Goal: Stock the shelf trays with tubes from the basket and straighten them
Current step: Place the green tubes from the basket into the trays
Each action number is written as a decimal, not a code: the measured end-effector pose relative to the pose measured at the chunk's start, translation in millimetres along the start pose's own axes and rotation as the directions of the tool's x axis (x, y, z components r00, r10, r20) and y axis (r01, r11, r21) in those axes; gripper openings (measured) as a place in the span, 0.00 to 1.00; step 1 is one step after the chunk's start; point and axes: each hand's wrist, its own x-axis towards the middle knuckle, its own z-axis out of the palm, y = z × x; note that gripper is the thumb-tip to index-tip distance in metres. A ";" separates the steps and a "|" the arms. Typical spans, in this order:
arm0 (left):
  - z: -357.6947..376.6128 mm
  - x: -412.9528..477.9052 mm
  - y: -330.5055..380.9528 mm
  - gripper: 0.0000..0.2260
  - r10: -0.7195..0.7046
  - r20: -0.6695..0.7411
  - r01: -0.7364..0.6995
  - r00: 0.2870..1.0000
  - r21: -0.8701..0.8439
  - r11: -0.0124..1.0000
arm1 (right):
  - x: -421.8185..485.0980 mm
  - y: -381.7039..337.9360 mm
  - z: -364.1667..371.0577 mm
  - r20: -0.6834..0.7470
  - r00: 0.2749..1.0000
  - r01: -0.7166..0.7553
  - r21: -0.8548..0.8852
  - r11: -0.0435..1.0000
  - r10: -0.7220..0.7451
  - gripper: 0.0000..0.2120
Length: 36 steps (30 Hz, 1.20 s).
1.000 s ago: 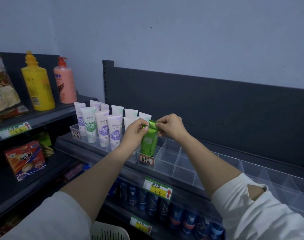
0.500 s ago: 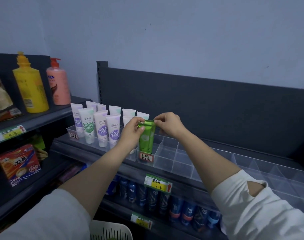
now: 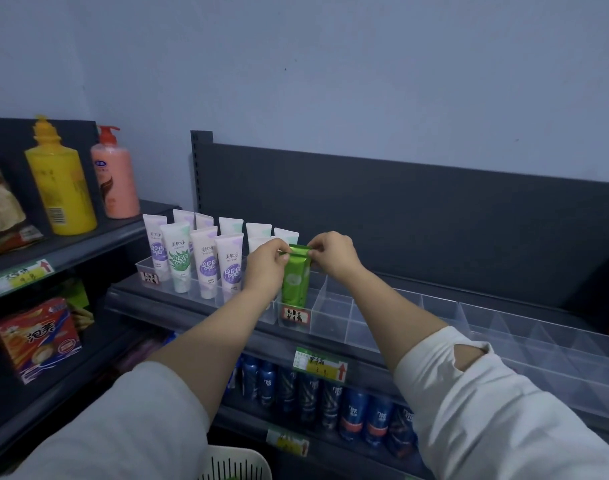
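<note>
We see the left hand (image 3: 266, 263) and the right hand (image 3: 332, 252) close together, each pinching one end of the flat top edge of a green tube (image 3: 295, 282). The tube stands upright in the front compartment of a clear tray (image 3: 334, 317) on the dark shelf (image 3: 178, 306), just behind a small handwritten label (image 3: 296, 316). Just to its left stand rows of white tubes (image 3: 206, 263) with purple and green prints. A white basket (image 3: 235, 464) shows at the bottom edge, below the arms.

Green tube (image 3: 295, 282) upright in tray (image 3: 334, 318)
</note>
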 end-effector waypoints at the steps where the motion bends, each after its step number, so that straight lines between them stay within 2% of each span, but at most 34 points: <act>1: 0.8 -0.5 1.2 0.06 0.007 -0.001 -0.007 1.000 0.001 1.000 | 0.1 0.6 0.8 -0.007 1.000 -0.005 0.002 1.000 0.005 0.09; 10: 6.4 1.1 4.9 0.07 0.042 0.007 -0.042 0.999 0.040 0.998 | 1.0 1.7 -4.2 0.001 0.999 -0.038 0.039 0.998 0.038 0.10; 14: 6.0 1.1 3.1 0.07 0.037 0.038 -0.037 0.999 0.021 0.999 | -1.9 -1.3 -8.9 0.046 0.998 -0.034 -0.052 0.998 0.036 0.07; 17: 2.0 -0.7 2.6 0.08 0.049 0.057 -0.049 0.997 -0.008 0.999 | -5.5 -4.0 -15.4 0.023 1.000 -0.015 -0.095 0.995 0.017 0.09; 20: -8.7 -1.6 5.9 0.09 0.084 0.025 -0.084 0.996 0.016 0.996 | -11.1 -16.4 -22.3 -0.057 0.997 0.038 -0.161 0.986 -0.048 0.12; 25: -45.3 -8.4 -2.9 0.08 0.120 -0.015 -0.118 0.993 0.092 0.989 | -21.4 -51.8 -8.6 -0.137 0.949 0.248 -0.233 0.940 -0.285 0.13; 32: -124.9 -40.8 -71.2 0.06 0.087 -0.007 -0.080 0.996 0.319 0.944 | -52.6 -100.6 74.1 0.029 0.863 0.495 -0.239 0.835 -0.504 0.11; 34: -145.5 -56.4 -98.3 0.06 0.079 -0.002 -0.073 0.997 0.364 0.929 | -64.9 -105.3 106.3 0.109 0.842 0.538 -0.227 0.812 -0.528 0.11; 36: -160.2 -74.1 -130.0 0.06 0.004 0.019 -0.011 1.000 0.414 0.910 | -80.2 -103.0 141.4 0.214 0.830 0.554 -0.220 0.803 -0.514 0.12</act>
